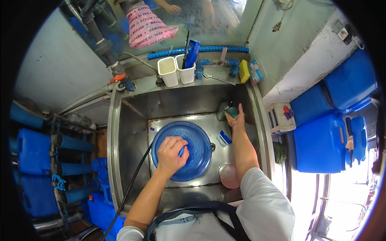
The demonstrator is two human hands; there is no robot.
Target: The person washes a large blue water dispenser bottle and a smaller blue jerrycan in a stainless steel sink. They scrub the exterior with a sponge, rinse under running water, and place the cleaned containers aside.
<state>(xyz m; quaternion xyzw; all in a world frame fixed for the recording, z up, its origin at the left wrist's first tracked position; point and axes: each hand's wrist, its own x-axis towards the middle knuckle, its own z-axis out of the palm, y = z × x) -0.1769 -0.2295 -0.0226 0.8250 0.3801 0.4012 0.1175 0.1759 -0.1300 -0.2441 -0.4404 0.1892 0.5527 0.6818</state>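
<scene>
A round blue plastic basin or lid (200, 138), beaded with droplets, lies in the stainless steel sink (193, 101); I cannot tell which it is. Above its middle, my left hand (173, 153) is closed around a small blue object (181, 151), mostly hidden by the fingers. At the sink's far right corner, my right hand (237, 117) holds a yellow-green sponge (232, 115) beside a clear bottle (222, 112) with a black cap. A blue-and-white brush (224, 138) rests on the sink floor between the hands. Near my right forearm stands a pink cup or bowl (230, 175).
White containers (167, 71), a wrench (218, 79) and a yellow sponge (244, 71) sit on the back ledge. A pink-wrapped fitting (149, 28) hangs above. Blue jerrycans (319, 144) stand at right, blue pipes (75, 170) at left. A black hose or cable (132, 183) crosses the sink's left rim.
</scene>
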